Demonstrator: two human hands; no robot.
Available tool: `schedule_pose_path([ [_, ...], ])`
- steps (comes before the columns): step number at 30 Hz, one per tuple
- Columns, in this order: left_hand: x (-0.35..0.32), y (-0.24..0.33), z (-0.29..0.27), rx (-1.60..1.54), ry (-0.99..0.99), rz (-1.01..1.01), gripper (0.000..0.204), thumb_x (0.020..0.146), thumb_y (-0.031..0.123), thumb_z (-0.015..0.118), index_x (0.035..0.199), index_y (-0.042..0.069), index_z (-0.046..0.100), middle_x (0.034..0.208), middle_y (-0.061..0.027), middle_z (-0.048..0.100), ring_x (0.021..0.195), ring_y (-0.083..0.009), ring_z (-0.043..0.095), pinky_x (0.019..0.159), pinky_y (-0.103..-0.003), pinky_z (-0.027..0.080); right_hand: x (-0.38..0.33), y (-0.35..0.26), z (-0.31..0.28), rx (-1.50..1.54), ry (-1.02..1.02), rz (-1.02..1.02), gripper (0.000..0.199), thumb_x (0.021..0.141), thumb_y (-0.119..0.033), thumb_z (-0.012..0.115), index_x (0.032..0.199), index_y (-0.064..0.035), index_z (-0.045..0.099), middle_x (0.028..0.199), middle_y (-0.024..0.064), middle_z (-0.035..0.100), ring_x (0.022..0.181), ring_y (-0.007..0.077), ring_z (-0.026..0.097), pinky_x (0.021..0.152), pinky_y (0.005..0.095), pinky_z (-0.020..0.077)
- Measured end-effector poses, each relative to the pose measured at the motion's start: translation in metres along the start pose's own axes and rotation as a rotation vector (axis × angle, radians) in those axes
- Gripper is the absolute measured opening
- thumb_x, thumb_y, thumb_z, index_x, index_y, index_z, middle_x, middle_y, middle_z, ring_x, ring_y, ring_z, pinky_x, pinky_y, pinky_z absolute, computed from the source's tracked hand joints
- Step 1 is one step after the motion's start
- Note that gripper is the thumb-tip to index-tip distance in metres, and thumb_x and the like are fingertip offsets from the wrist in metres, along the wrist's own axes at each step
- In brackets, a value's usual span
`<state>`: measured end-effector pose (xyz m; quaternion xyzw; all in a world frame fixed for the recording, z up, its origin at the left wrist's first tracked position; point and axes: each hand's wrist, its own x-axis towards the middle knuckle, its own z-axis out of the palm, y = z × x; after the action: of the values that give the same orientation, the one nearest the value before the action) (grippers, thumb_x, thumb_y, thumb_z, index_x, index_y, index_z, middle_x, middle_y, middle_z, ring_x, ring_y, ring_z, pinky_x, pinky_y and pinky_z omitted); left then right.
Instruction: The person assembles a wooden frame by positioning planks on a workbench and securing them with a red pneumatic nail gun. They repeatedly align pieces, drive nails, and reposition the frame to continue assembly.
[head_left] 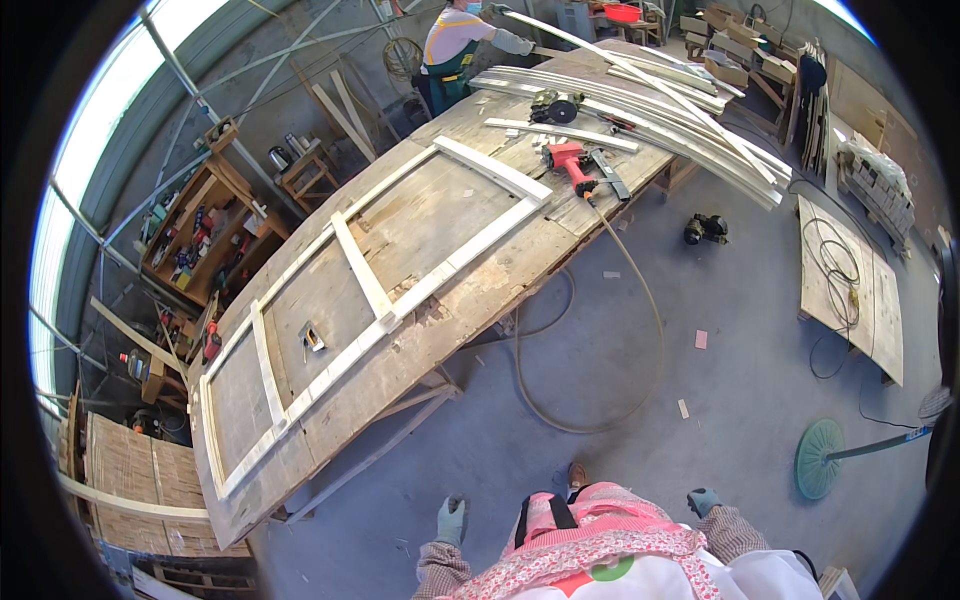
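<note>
Lying flat on a large, worn plywood tabletop (440, 335): a ladder-shaped frame of pale wood (361, 268), stretching from close by the left end past the middle, one long rail running alongside the near edge, three bays between four crosspieces. Resting inside the middle bay, a small grey-and-orange hand tool (313, 338). Beyond the frame toward the right end, close to the near edge, a red-bodied nail gun (567, 160), with a long tan hose (600, 430) looping down over the floor (740, 320). Farther back, a dark power tool with a black disc (556, 106) beside long white strips (650, 120), overhanging the right end. At the far edge, a co-worker in a green apron (452, 60), gripping a white strip. Above the floor, apart from the near edge, a grey-green-gloved left hand (452, 521) and a matching right hand (705, 501); fingers of both loosely released, grasping nothing visible.
</note>
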<state>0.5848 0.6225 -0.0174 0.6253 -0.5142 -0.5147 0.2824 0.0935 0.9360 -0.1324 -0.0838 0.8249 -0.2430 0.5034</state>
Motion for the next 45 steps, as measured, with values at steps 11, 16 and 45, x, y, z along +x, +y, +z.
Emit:
schedule_pose_path([
  [11,0.202,0.041,0.048,0.017,-0.034,-0.205,0.013,0.082,0.015,0.059,0.080,0.002,0.056,0.068,-0.0009,0.054,0.061,-0.0101,0.047,0.056,-0.025,0.039,0.032,-0.408,-0.014,0.131,0.153,-0.353,0.032,0.079,-0.021,0.058,0.106,-0.0046,0.058,0.083,0.0055,0.061,0.069,0.0134,0.055,0.061,0.0257,0.0442],
  [16,0.350,0.183,0.121,-0.122,-0.082,-0.034,0.025,0.086,0.013,0.054,0.106,-0.001,0.056,0.096,-0.0083,0.059,0.085,-0.0170,0.057,0.077,-0.030,0.047,0.095,-0.371,-0.035,0.233,0.417,-0.137,0.029,0.076,-0.020,0.062,0.101,-0.0057,0.058,0.075,0.0030,0.057,0.059,0.0109,0.051,0.051,0.0258,0.0412],
  [45,0.364,0.480,0.461,0.301,-0.206,-0.130,0.039,0.081,-0.002,0.050,0.120,-0.001,0.044,0.119,-0.0124,0.052,0.112,-0.0188,0.049,0.096,-0.028,0.037,0.445,-0.673,-0.562,-1.019,0.731,-0.064,0.084,0.067,-0.027,0.073,0.136,-0.0175,0.026,0.126,0.0125,0.042,0.114,0.0296,0.042,0.098,0.0354,0.0350],
])
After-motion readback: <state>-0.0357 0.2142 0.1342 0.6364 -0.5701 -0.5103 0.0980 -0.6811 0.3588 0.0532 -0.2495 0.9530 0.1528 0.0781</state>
